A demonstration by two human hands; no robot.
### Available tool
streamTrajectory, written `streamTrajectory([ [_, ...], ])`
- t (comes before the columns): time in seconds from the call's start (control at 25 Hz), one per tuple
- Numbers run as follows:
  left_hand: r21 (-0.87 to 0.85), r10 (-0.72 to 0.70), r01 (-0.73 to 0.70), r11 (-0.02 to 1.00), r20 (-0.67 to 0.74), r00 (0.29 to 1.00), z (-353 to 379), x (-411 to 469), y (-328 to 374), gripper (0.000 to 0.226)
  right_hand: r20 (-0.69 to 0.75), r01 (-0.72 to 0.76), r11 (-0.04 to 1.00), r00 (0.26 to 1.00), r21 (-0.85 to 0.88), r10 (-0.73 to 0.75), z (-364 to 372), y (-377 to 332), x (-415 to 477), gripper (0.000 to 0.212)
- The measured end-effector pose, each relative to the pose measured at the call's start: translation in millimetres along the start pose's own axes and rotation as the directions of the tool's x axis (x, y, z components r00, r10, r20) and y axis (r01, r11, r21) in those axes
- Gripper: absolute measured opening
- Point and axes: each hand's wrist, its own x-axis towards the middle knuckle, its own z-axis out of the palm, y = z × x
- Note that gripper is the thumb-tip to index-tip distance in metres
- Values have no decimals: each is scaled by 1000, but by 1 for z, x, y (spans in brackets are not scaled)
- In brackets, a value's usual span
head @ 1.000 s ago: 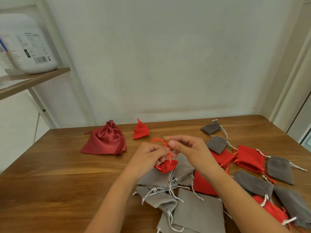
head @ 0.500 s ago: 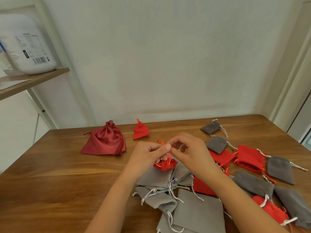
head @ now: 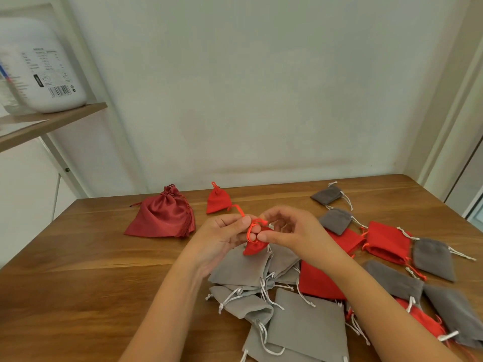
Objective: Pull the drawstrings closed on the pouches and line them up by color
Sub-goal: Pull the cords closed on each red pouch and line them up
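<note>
Fingertips of left hand and right hand pinch red cord; pouch seemingly velvet.

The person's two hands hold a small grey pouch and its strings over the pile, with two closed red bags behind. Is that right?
Not quite: the pouch is red, not grey, as the head view shows. The left hand pinches its strings, and the right hand holds it, over the pile. The large bag and small bag behind are closed and red.

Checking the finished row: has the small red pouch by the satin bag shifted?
No. The small red pouch sits where it was, just right of the satin bag.
</note>
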Motion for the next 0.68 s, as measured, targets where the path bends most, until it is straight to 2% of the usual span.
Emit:
streamTrajectory([
  [0.12,60,39,-42,997,38,998,1,-1,0,19,35,-34,998,999,-49,36,4,2,-1,13],
  [0.24,87,33,-45,995,134,990,-3,-4,3,20,69,19,998,998,-63,-14,6,-3,-4,8],
  [0.36,119,24,-47,992,186,982,-9,-6,5,10,117,52,999,992,-12,-51,6,-7,-6,8],
  [0.52,234,78,-88,968,49,996,-9,-5,6,10,114,57,998,992,13,-58,6,-10,-6,10],
  [0.68,433,227,-183,882,-51,973,-3,-4,4,11,37,59,998,998,-27,-58,5,-5,-4,13],
])
